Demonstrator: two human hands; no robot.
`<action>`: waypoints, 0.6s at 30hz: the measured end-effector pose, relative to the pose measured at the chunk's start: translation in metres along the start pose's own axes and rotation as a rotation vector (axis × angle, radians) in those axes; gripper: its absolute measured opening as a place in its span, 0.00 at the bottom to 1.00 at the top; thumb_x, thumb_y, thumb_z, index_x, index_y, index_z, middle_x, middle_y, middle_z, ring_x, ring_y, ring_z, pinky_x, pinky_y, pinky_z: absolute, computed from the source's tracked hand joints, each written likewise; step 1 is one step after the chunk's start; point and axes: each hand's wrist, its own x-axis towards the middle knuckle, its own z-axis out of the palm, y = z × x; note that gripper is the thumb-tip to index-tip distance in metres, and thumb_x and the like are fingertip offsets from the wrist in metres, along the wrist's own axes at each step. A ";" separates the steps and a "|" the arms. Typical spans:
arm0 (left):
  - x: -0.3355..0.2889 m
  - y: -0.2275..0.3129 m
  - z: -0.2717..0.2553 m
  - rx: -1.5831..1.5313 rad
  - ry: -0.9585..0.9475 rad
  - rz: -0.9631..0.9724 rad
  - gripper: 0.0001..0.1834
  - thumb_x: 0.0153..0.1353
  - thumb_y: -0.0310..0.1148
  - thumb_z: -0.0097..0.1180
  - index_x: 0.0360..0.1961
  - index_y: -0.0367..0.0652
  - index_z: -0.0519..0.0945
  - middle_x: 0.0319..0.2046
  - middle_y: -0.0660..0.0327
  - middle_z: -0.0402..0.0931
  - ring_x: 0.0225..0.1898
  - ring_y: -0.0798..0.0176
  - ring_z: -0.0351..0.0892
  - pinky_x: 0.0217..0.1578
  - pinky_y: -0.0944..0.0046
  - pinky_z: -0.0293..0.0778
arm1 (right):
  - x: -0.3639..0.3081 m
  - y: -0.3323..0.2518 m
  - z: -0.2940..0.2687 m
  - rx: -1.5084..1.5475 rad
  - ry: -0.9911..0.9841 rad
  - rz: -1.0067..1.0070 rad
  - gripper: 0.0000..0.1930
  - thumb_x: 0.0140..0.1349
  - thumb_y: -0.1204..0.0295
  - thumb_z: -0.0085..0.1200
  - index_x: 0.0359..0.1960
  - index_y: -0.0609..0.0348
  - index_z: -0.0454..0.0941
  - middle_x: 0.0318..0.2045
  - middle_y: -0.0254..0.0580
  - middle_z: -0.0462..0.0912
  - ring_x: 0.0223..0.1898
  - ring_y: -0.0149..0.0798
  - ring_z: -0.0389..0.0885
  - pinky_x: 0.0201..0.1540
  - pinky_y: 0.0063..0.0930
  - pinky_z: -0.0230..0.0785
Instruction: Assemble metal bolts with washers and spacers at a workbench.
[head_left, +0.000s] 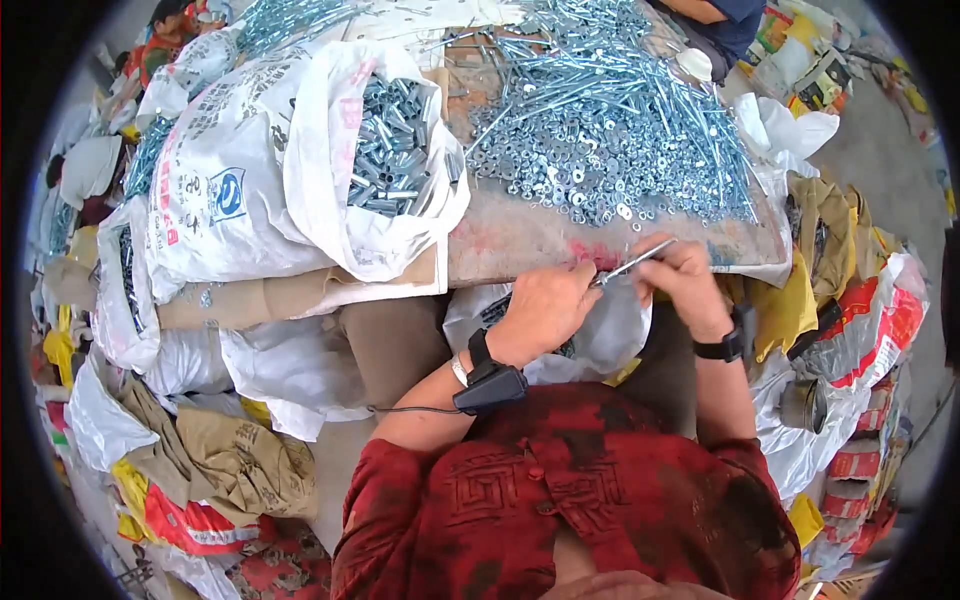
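Observation:
A thin silvery metal rod [640, 259] slants up to the right, just past the near edge of the table. Its lower end is pinched in the fingers of my left hand [548, 312]. My right hand [688, 287] has its fingers curled in around the rod's upper part, slightly blurred, and whether a small part sits between them is hidden. Beyond both hands a wide heap of small washers and nuts [590, 160] covers the board. Long metal rods [640, 85] lie scattered over and behind that heap.
Left of the heap, a white woven sack [240, 190] lies open, full of short metal tubes [385, 150]. Below my hands a white bag [605, 340] hangs by my lap. Sacks [235, 455] crowd both sides. A metal tin [803, 405] stands at right; another person [715, 25] is beyond the table.

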 end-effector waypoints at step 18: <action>0.006 -0.015 -0.025 -0.270 0.323 -0.186 0.10 0.59 0.36 0.61 0.31 0.40 0.79 0.20 0.47 0.76 0.22 0.44 0.76 0.23 0.52 0.69 | 0.015 0.014 0.079 0.095 0.198 -0.476 0.25 0.74 0.56 0.39 0.54 0.70 0.75 0.56 0.54 0.76 0.58 0.44 0.75 0.62 0.38 0.64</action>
